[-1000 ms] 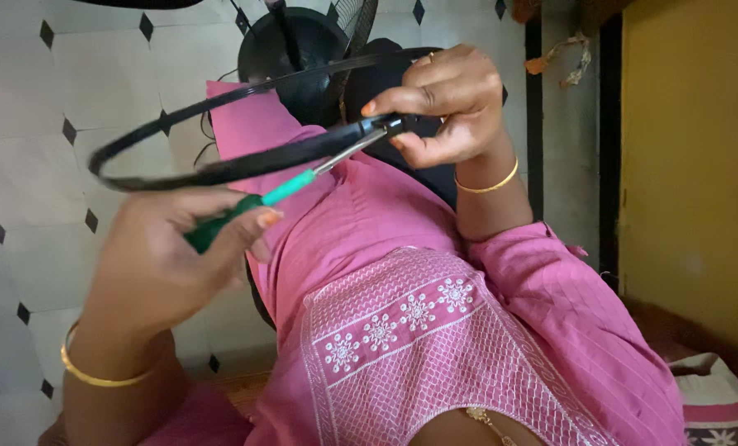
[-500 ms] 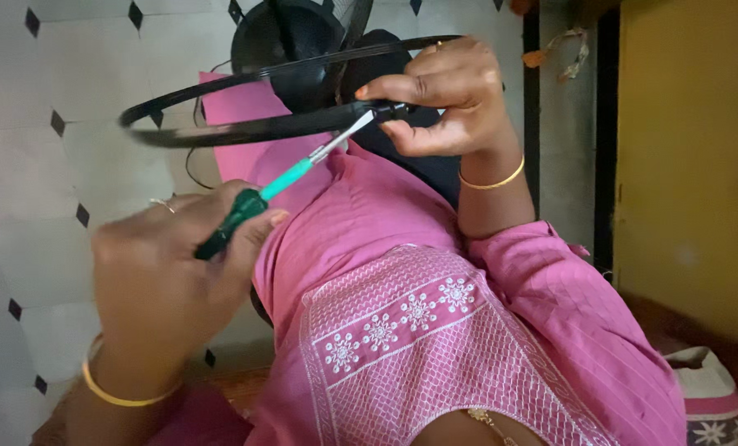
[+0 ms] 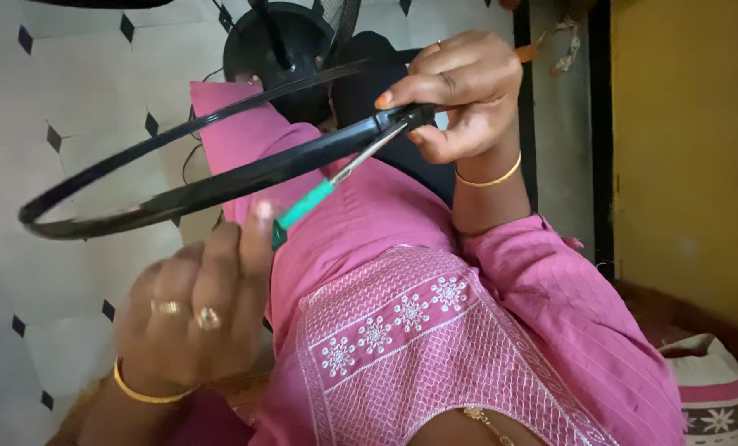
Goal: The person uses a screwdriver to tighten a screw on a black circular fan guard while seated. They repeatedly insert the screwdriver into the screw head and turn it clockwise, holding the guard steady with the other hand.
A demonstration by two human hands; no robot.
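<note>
My right hand [image 3: 460, 99] reaches up from a pink sleeve and pinches a thin black ring [image 3: 220, 177], a large hoop that stretches left across my lap. In my left hand [image 3: 191, 314], low at the left and blurred, is a screwdriver with a green handle [image 3: 303, 206]. Its metal shaft slants up to the right, and its tip meets the ring right beside my right thumb. Both wrists carry gold bangles, and the left hand wears rings.
A black round fan part [image 3: 278, 49] sits on the white tiled floor [image 3: 63, 99] behind the ring. My pink embroidered garment [image 3: 402, 330] fills the middle. A yellow wall [image 3: 683, 149] stands at the right, with a striped cushion [image 3: 712, 396] below it.
My left hand has dropped lower and turned around the screwdriver handle, now showing its back. The ring has shifted a little down and left. The right hand keeps its hold.
</note>
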